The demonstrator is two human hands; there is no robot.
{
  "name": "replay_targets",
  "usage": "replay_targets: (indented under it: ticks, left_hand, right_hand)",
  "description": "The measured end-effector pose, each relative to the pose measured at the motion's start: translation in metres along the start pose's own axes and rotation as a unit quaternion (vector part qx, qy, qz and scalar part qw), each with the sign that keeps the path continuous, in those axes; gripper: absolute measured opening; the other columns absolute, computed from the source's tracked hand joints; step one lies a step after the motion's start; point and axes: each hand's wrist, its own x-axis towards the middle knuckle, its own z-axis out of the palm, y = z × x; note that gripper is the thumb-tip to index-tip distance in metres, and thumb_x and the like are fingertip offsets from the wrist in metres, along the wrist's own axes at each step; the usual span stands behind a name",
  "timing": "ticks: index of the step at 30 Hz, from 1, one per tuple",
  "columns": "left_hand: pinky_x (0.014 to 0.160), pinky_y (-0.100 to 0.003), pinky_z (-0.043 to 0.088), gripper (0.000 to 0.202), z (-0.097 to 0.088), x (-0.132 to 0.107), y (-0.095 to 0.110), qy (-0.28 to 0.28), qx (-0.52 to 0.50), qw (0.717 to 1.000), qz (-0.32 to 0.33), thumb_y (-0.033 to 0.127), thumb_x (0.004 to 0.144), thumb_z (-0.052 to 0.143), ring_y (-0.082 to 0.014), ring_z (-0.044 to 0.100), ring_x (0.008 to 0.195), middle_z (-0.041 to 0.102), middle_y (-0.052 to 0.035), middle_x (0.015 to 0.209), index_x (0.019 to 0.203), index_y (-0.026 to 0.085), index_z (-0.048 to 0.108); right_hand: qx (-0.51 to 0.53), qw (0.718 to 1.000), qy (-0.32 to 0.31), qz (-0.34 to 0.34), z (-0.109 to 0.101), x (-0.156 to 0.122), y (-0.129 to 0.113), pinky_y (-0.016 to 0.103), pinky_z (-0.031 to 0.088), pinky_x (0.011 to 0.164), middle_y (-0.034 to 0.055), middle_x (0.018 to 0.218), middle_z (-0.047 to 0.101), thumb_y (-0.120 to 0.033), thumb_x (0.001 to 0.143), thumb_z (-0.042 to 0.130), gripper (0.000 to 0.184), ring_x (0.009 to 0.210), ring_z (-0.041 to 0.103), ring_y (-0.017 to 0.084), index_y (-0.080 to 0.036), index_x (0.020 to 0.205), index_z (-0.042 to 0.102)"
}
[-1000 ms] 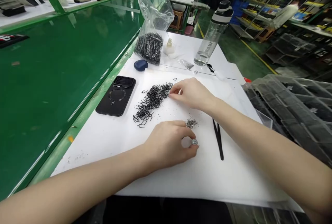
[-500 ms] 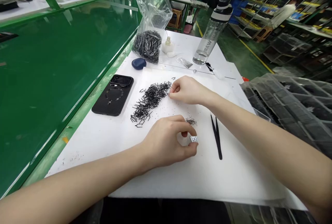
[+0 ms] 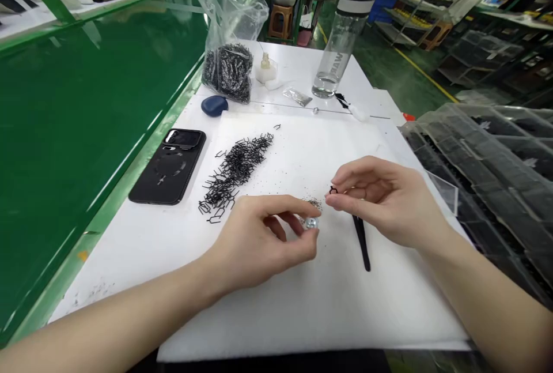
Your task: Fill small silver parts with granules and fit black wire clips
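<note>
Glossy and green, one long flat surface (image 3: 108,73) runs along the left of a white bench, whose near part is covered by one matte white sheet (image 3: 276,315). On the sheet lies one loose heap (image 3: 237,168) of thin black forked pieces, too tangled to count, with one stray piece (image 3: 277,127) just beyond its far end. To the right of the heap, the right hand (image 3: 384,203) pinches one black forked piece (image 3: 333,189) between thumb and forefinger, well clear of the sheet's other pieces. Nearer the viewer than the heap and to its right, the left hand (image 3: 263,240) grips one small, shiny, silver part (image 3: 311,222) between thumb and forefinger; it looks metallic, though too small to be sure. One scatter of fine dark grains (image 3: 314,204) also lies right of the heap, and farther right lies one pair of slim black tweezers (image 3: 363,246), partly hidden. Left of the heap is one flat black phone (image 3: 168,174) with a ring on its back. Beyond the heap are one smooth, rounded blue case (image 3: 214,106), one crinkled clear bag (image 3: 228,70) packed with black pieces, one flat packet (image 3: 297,97) and one transparent water bottle (image 3: 339,50).
</note>
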Motion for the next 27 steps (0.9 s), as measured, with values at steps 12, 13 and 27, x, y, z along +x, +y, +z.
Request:
replay_targets:
  ticks: [12, 13, 27]
  left_hand:
    - [0.084, -0.016, 0.064, 0.027, -0.004, 0.014, -0.004, -0.030, -0.236, 0.969, -0.068, 0.011, 0.082, 0.080, -0.0149, 0.079, 0.094, 0.082, -0.0002, 0.102, 0.105, 0.025, 0.079]
    - [0.086, -0.018, 0.065, 0.026, -0.004, 0.014, -0.004, -0.031, -0.249, 0.965, -0.073, 0.011, 0.082, 0.081, -0.0153, 0.079, 0.093, 0.082, -0.0005, 0.102, 0.105, 0.024, 0.078]
    - [0.085, -0.014, 0.064, 0.018, -0.009, 0.020, -0.009, -0.049, -0.304, 0.946, -0.103, 0.013, 0.083, 0.082, -0.0142, 0.080, 0.093, 0.083, 0.0018, 0.093, 0.095, 0.027, 0.083]
  right_hand:
    - [0.043, 0.993, -0.016, -0.107, 0.003, -0.009, 0.008, 0.022, 0.062, 0.068, -0.0020, 0.092, 0.077, -0.003, 0.089, 0.071, 0.033, 0.082, 0.073, 0.011, -0.030, 0.108, 0.079]
    - [0.053, 0.993, -0.015, -0.108, 0.003, -0.009, 0.009, 0.021, 0.062, 0.071, -0.0023, 0.096, 0.077, -0.003, 0.088, 0.072, 0.033, 0.086, 0.073, 0.010, -0.030, 0.107, 0.079]
    - [0.017, 0.984, 0.022, -0.177, 0.014, -0.012, 0.006, 0.032, 0.060, 0.068, -0.0023, 0.092, 0.077, 0.004, 0.082, 0.073, 0.044, 0.081, 0.072, 0.014, -0.032, 0.107, 0.081]
